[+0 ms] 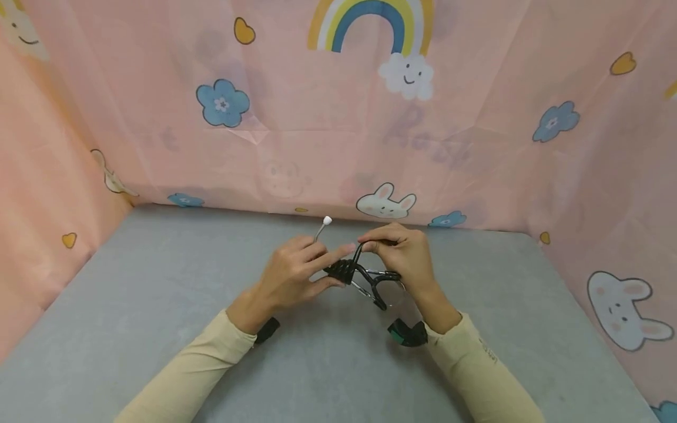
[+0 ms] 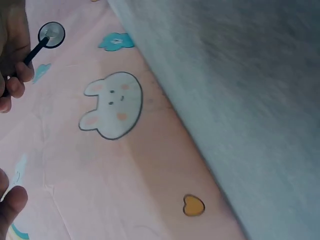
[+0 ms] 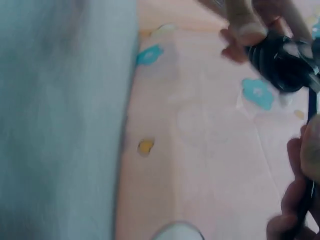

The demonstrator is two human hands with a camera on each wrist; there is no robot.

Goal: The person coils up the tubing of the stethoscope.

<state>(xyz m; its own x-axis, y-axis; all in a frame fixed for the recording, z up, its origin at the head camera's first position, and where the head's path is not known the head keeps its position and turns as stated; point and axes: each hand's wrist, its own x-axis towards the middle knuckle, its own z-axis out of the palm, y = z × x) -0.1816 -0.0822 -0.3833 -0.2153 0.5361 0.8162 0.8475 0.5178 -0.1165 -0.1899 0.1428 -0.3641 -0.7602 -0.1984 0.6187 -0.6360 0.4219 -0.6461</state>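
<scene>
A stethoscope with black tubing is held up over the table between my two hands. Its tubing is wound into a tight coil (image 1: 341,271), which my left hand (image 1: 296,270) grips between thumb and fingers. My right hand (image 1: 409,252) pinches a length of black tube (image 1: 357,254) that rises from the coil. A white ear tip (image 1: 327,220) on a thin metal tube sticks up behind my left hand. The round chest piece (image 2: 52,35) shows in the left wrist view, past curled fingers around a black tube. In the right wrist view the coil (image 3: 282,62) is blurred.
A grey table (image 1: 158,294) lies beneath the hands. Pink printed cloth (image 1: 296,141) stands along the back and both sides of it. Black wrist straps (image 1: 408,332) hang under the forearms.
</scene>
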